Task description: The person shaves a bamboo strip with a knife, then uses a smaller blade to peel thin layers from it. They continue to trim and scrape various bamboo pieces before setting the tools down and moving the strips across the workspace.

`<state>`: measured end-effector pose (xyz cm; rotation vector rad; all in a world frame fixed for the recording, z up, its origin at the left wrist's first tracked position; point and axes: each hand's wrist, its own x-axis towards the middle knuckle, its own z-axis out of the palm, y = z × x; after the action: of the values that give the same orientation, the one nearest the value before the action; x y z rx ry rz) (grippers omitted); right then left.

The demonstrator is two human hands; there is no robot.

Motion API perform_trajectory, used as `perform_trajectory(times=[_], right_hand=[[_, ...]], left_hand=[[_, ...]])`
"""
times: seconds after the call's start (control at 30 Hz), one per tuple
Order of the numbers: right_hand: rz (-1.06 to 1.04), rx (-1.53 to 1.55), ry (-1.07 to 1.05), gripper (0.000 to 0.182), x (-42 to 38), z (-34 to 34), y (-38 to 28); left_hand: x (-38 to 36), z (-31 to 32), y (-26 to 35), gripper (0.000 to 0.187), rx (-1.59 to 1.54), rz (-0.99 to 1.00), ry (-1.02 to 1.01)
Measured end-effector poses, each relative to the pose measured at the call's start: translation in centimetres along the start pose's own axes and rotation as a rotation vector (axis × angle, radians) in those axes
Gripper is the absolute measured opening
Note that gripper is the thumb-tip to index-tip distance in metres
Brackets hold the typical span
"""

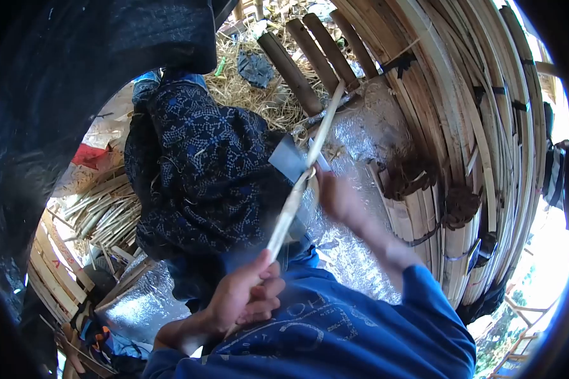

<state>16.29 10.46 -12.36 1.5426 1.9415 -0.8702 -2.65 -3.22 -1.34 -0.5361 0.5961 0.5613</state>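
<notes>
Lettering shows on the blue sweatshirt (348, 328) at six o'clock, pale and stretched; only something like "OH" can be made out. The left hand (243, 297) is closed in a fist around the lower end of a bamboo strip (297, 189), which slants from centre up toward one o'clock. The right hand (335, 192), blurred, sits against the strip near its middle beside a grey blade (289, 161); whether it grips cannot be told. A dark patterned cloth (202, 170) covers the lap at nine o'clock. Crinkled silver sheeting (360, 145) lies under the strip. Curved bamboo slats (461, 114) wall off the three o'clock side closely. Cut bamboo sticks (104, 215) pile at eight o'clock, straw (246, 95) at twelve.
</notes>
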Motion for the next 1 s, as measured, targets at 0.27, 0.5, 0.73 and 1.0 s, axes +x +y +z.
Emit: perform_trajectory(times=[0.27, 0.5, 0.73, 1.0], right_hand=[[0.142, 0.419, 0.342, 0.033, 1.1, -4.6, 2.3], [0.099, 0.496, 0.211, 0.044, 1.0, -4.7, 3.4], [-0.529, -0.165, 0.514, 0.026, -3.4, 2.8, 2.4], [-0.674, 0.012, 0.663, 0.033, -2.5, 4.8, 2.7]], left_hand=[[0.0, -0.2, 0.2, 0.038, 0.056, 0.010, 0.059], [0.1, -0.1, -0.1, 0.039, 0.039, -0.005, 0.040], [-0.3, -0.3, 0.5, 0.037, 0.032, 0.018, 0.060], [0.1, -0.4, 0.1, 0.038, 0.025, 0.024, 0.037]])
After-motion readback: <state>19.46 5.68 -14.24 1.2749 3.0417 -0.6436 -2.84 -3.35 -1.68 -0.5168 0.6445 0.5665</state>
